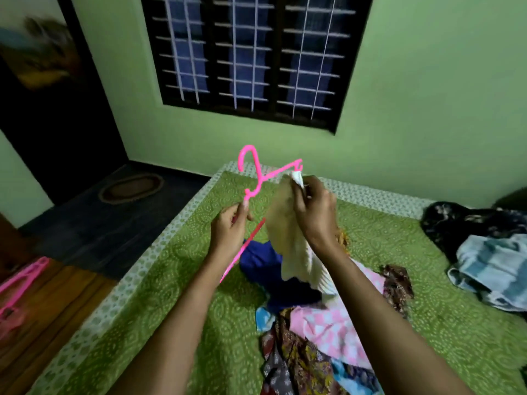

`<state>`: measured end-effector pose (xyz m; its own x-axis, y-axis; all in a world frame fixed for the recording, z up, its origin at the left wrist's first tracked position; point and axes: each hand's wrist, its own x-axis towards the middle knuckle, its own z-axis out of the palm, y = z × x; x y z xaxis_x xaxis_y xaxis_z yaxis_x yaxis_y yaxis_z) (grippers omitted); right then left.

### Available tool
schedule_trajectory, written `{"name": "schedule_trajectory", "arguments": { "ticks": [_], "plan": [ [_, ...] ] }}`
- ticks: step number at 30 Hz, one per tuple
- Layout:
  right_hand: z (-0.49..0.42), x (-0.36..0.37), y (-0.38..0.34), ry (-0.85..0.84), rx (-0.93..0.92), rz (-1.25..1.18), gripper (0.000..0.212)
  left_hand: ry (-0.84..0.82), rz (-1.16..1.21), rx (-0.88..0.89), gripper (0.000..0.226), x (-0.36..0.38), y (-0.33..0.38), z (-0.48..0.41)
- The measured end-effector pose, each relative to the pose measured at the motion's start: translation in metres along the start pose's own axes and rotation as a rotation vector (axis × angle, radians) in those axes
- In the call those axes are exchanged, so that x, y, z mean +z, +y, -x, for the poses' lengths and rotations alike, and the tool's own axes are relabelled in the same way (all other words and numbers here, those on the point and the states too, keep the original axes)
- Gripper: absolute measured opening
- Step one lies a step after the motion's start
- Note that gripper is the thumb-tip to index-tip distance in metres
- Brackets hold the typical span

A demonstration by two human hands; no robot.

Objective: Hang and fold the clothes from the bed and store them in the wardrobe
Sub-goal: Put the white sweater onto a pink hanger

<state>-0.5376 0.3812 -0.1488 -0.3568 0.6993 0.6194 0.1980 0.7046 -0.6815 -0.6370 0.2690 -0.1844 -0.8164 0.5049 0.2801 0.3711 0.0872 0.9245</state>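
My left hand grips the pink hanger upright over the bed. My right hand pinches the cream garment at the hanger's far arm, likely threading it on.

The pink hanger is showing as smooth, glossy plastic, while the cream garment is looking like soft, matt cloth with a ribbed lower part. The bed cover is reading as matt printed cloth, and the pile of clothes on it is mixing thin patterned fabrics. The wooden surface at the lower left is showing grain with a slight sheen, and the green wall is looking matt and painted.
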Motion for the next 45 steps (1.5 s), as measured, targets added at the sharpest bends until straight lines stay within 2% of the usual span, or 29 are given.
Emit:
{"name": "schedule_trajectory", "arguments": {
  "ticks": [4, 7, 8, 10, 13, 15, 18, 19, 23, 25, 28, 31, 32, 33, 35, 36, 38, 40, 42, 44, 45],
  "plan": [
    [-0.017, -0.009, -0.070, 0.048, 0.170, -0.221, 0.016, -0.064, 0.149, -0.097, 0.065, -0.035, 0.055, -0.006],
    [-0.016, -0.003, -0.115, -0.105, 0.349, -0.497, 0.014, -0.169, 0.136, -0.046, 0.079, -0.051, 0.085, -0.004],
    [-0.014, -0.001, -0.129, -0.183, 0.413, -0.642, 0.013, -0.191, 0.146, -0.029, 0.076, -0.056, 0.088, -0.003],
    [-0.013, -0.002, -0.155, -0.362, 0.508, -0.914, 0.017, -0.149, 0.138, 0.001, 0.059, -0.068, 0.093, -0.004],
    [-0.013, -0.018, -0.175, -0.628, 0.523, -1.088, 0.028, -0.005, 0.012, 0.056, 0.052, -0.088, 0.089, -0.009],
    [-0.013, -0.026, -0.172, -0.674, 0.410, -1.026, 0.022, 0.099, -0.037, 0.114, 0.043, -0.100, 0.092, -0.006],
    [-0.006, -0.023, -0.152, -0.565, 0.345, -0.750, 0.012, 0.151, -0.012, 0.130, 0.046, -0.117, 0.102, 0.001],
    [-0.003, -0.018, -0.145, -0.574, 0.342, -0.673, 0.007, 0.159, -0.024, 0.142, 0.048, -0.121, 0.105, 0.001],
    [0.014, 0.003, -0.136, -0.850, 0.235, -0.529, 0.011, 0.161, 0.024, 0.199, 0.044, -0.135, 0.118, -0.010],
    [0.020, 0.010, -0.136, -0.882, 0.145, -0.456, 0.009, 0.168, 0.058, 0.216, 0.045, -0.139, 0.122, -0.014],
    [0.025, 0.014, -0.129, -0.927, 0.249, -0.263, 0.009, 0.196, 0.094, 0.218, 0.048, -0.147, 0.122, -0.018],
    [0.026, 0.009, -0.116, -1.147, 0.441, -0.031, 0.020, 0.219, 0.108, 0.216, 0.048, -0.151, 0.120, -0.017],
    [0.024, 0.006, -0.112, -1.139, 0.506, -0.059, 0.017, 0.230, 0.128, 0.224, 0.047, -0.150, 0.118, -0.016],
    [0.021, 0.003, -0.108, -1.060, 0.591, -0.154, 0.014, 0.237, 0.146, 0.213, 0.046, -0.150, 0.114, -0.016],
    [0.007, -0.005, -0.103, -0.760, 0.786, -0.472, 0.016, 0.228, 0.215, 0.192, 0.044, -0.149, 0.100, -0.018],
    [-0.003, -0.009, -0.102, -0.601, 0.810, -0.599, 0.018, 0.205, 0.254, 0.178, 0.042, -0.148, 0.091, -0.020],
    [-0.027, -0.021, -0.103, -0.360, 0.656, -0.627, 0.025, 0.136, 0.327, 0.118, 0.037, -0.142, 0.075, -0.022],
    [-0.048, -0.033, -0.113, -0.208, 0.387, -0.580, 0.026, 0.094, 0.419, 0.056, 0.029, -0.133, 0.071, -0.020],
    [-0.063, -0.041, -0.128, -0.194, 0.097, -0.511, 0.022, 0.078, 0.449, 0.048, 0.025, -0.122, 0.073, -0.018],
    [-0.068, -0.046, -0.142, -0.280, -0.178, -0.292, 0.020, 0.042, 0.402, 0.066, 0.020, -0.111, 0.084, -0.016],
    [-0.068, -0.045, -0.148, -0.320, -0.280, -0.172, 0.018, -0.006, 0.382, 0.081, 0.025, -0.106, 0.087, -0.016]
  ]
}}
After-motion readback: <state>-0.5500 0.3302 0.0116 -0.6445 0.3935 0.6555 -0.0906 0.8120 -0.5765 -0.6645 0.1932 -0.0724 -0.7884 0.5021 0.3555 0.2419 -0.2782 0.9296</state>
